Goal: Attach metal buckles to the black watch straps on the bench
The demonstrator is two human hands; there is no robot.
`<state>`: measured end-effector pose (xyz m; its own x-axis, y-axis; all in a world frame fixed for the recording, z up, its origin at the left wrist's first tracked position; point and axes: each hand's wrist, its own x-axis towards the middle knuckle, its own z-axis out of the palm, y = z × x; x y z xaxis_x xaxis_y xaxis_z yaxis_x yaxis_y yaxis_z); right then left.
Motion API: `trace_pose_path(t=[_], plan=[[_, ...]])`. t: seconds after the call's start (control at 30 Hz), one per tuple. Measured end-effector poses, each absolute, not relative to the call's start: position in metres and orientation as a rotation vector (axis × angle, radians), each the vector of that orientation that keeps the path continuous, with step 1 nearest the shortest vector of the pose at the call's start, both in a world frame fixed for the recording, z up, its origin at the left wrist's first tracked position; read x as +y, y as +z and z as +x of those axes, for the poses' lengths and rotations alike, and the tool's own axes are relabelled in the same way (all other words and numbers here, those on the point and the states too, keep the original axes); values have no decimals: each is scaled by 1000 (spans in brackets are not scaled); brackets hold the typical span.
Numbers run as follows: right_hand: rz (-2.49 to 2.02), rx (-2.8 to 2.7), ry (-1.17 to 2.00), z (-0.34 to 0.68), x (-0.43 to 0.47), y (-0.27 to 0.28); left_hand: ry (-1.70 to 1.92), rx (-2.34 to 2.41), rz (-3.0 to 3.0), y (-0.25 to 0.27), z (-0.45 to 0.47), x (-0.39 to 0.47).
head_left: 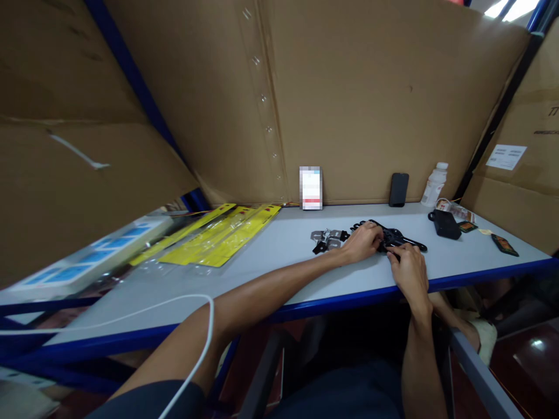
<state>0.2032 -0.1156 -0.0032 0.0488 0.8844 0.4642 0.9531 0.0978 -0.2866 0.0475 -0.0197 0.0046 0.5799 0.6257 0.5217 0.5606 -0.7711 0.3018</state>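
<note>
With curled right hand [409,265], at one o'clock, touching black parts [395,237] on the bench [271,247]; with left hand [363,241], bent over the same parts from the left. Cannot tell about any firm grip. Beyond, see grey metal pieces [334,235] at twelve, yellow packs [218,244] near eleven, a black case [446,225] between one and two. Farthest, see a dark phone [399,191] and bottle [432,187] around one.

The short left sleeve [146,401] is dark navy
</note>
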Motion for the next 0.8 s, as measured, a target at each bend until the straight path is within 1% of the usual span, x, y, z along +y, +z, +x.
trace_pose_path(t=[0.2, 0.37, 0.63, 0.8], plan=[[-1797, -1850, -165, 203, -116, -3, 924, 845, 2741, 5, 48, -20], [-1797, -1845, -161, 203, -117, -2, 993, 998, 2677, 5, 48, -21], [-1797, -1842, -162, 203, -116, -3, 899, 873, 2710, 5, 48, -20], [-1806, -1847, -161, 203, -116, -2, 969, 944, 2700, 5, 49, -22]])
